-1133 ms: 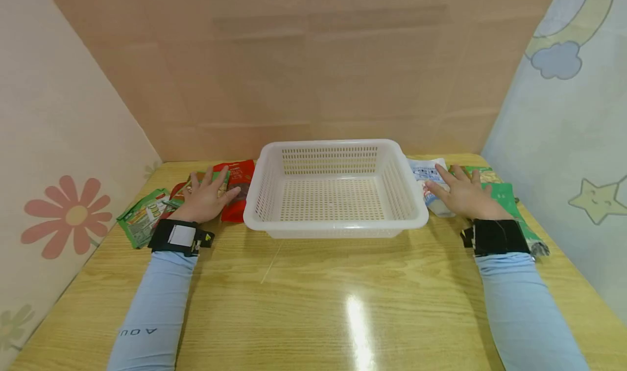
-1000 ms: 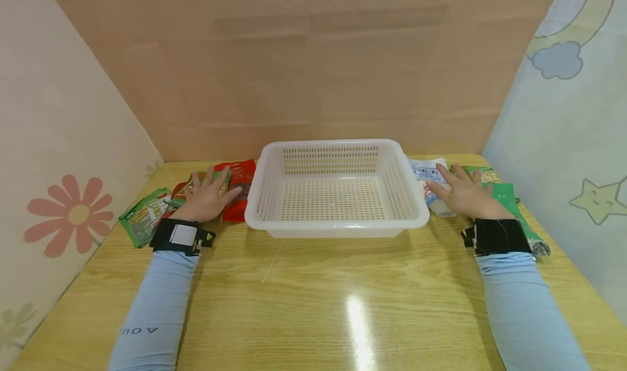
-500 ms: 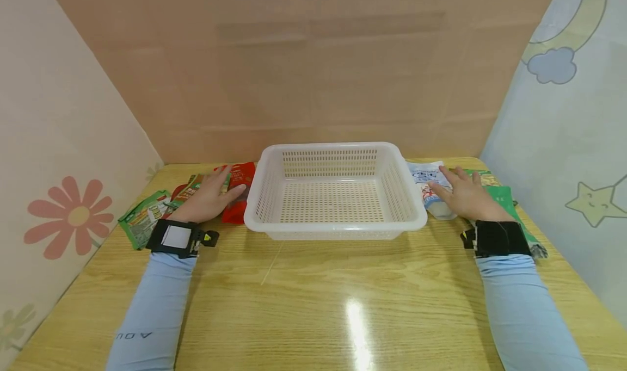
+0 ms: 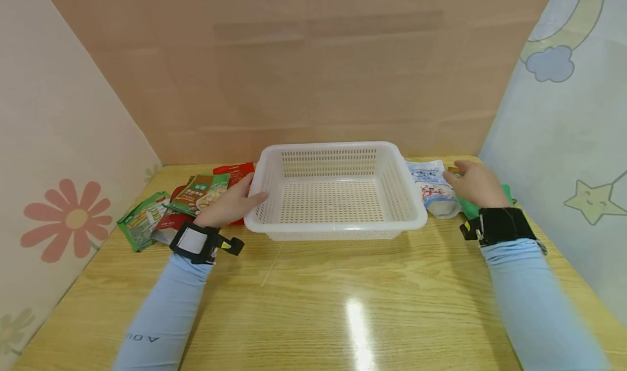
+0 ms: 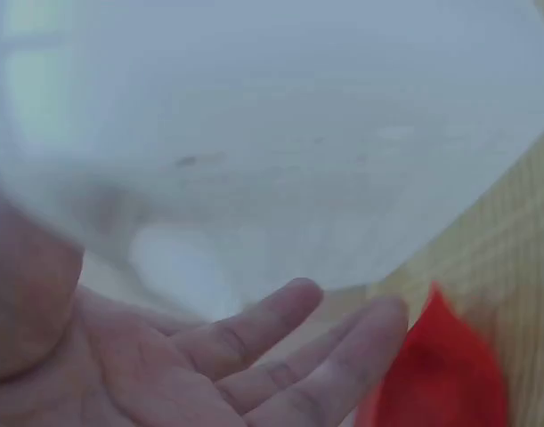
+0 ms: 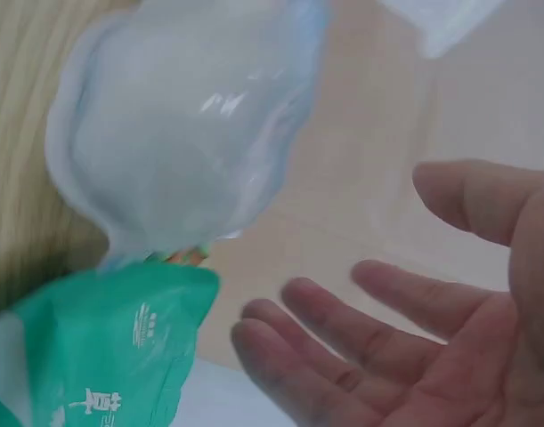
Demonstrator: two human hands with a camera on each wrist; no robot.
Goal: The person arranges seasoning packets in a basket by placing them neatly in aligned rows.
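A white plastic basket [image 4: 338, 226] with slotted walls stands at the back middle of the table. My left hand [image 4: 227, 202] is at its left rim, the thumb overlapping the rim in the head view. In the left wrist view the fingers [image 5: 298, 374] are extended beside the basket's pale wall [image 5: 280, 178]. A red pouch [image 4: 234, 169] is partly hidden behind this hand. My right hand [image 4: 476, 185] hovers over the packets at right, holding nothing. Its fingers [image 6: 343, 338] are loosely spread in the right wrist view, near a white pouch [image 4: 433, 191] and a green bag [image 4: 469, 209].
Left of the basket lie a green-and-brown packet [image 4: 196, 194], a dark red pouch [image 4: 168, 224] and a green packet [image 4: 144, 218], overlapping. A brown panel [image 4: 313, 88] rises behind the table [image 4: 313, 305]. Patterned walls flank both sides.
My left hand has moved right, off the packets to the basket's left rim. My right hand has lifted from the packets at right and moved slightly right. The basket has stayed in place.
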